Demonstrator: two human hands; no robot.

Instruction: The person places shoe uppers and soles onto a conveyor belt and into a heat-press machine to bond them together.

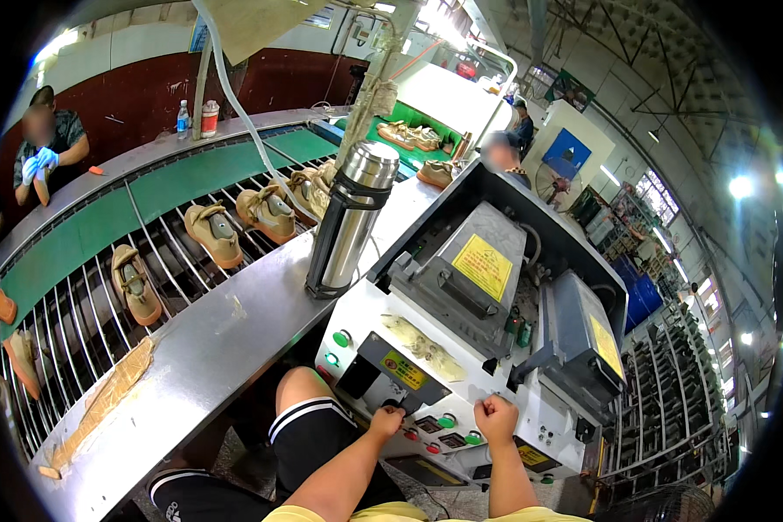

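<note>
Both my hands are at the front of a white machine (370,335) with buttons. My left hand (385,422) is closed beside a dark round spot on the panel; whether it grips anything there is hidden. My right hand (496,419) is curled into a fist above a green button (473,438), with nothing showing in it. Another green button (446,421) and a red button (411,434) lie between the hands. Two dark grey press units, one on the left (483,261) and one on the right (580,335), sit in the machine's top, bearing yellow warning labels.
A steel thermos (350,222) stands on the metal ledge (209,365) left of the machine. Beyond it, several tan shoes (213,235) lie on a rod conveyor. A person in blue gloves (48,157) is at the far left. Racks (670,400) stand at right.
</note>
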